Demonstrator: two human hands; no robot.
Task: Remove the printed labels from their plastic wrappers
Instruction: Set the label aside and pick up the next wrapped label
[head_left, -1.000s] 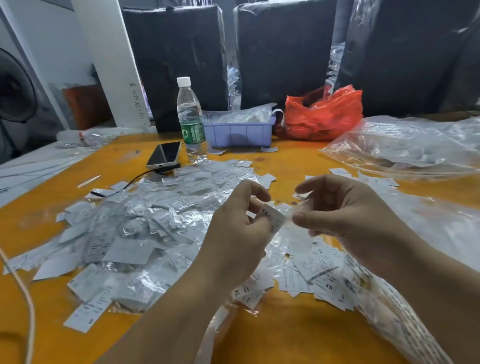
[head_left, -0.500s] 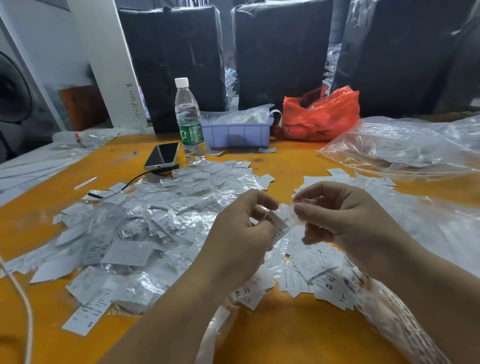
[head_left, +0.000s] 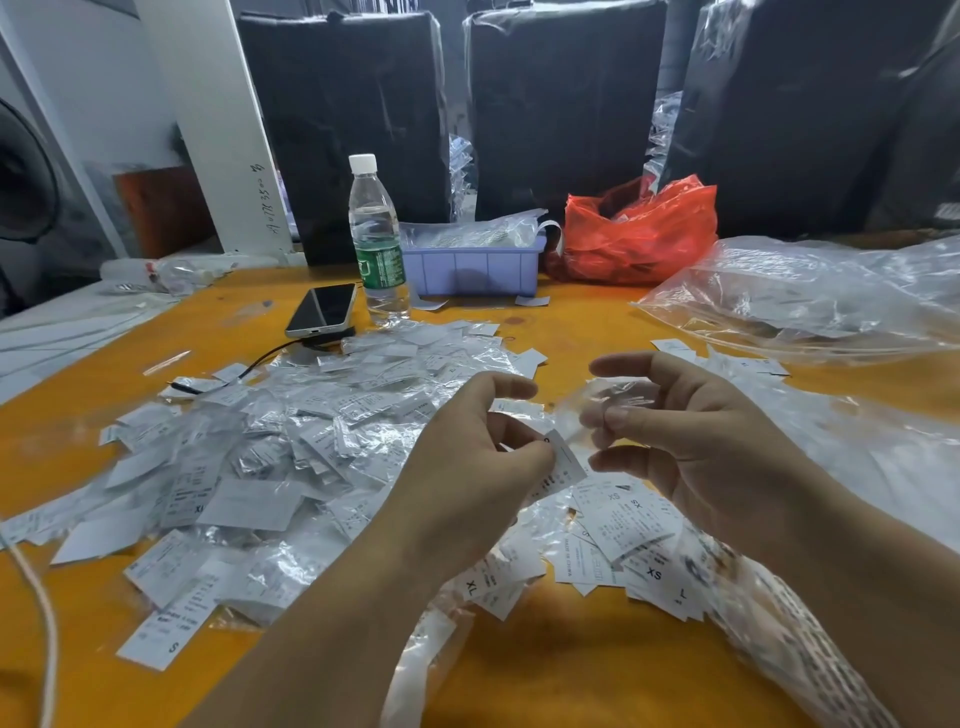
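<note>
Center frame: left hand (head_left: 467, 467) pinches one printed label (head_left: 563, 464) between thumb and fingers; right hand (head_left: 691, 436) pinches the clear plastic wrapper (head_left: 597, 402) at thumb and fingertip, other fingers spread loose. Label looks mostly clear of the wrapper, the two just beside each other. My read of the risks: film clinging to the label, or the bare label dropping into the wrapped heap (head_left: 270, 441) at left and getting lost. Counts: one water bottle (head_left: 375, 241), one phone (head_left: 323, 310), one lavender bin (head_left: 475, 270), one red bag (head_left: 641, 234); labels on the orange surface (head_left: 545, 675) too many to count.
</note>
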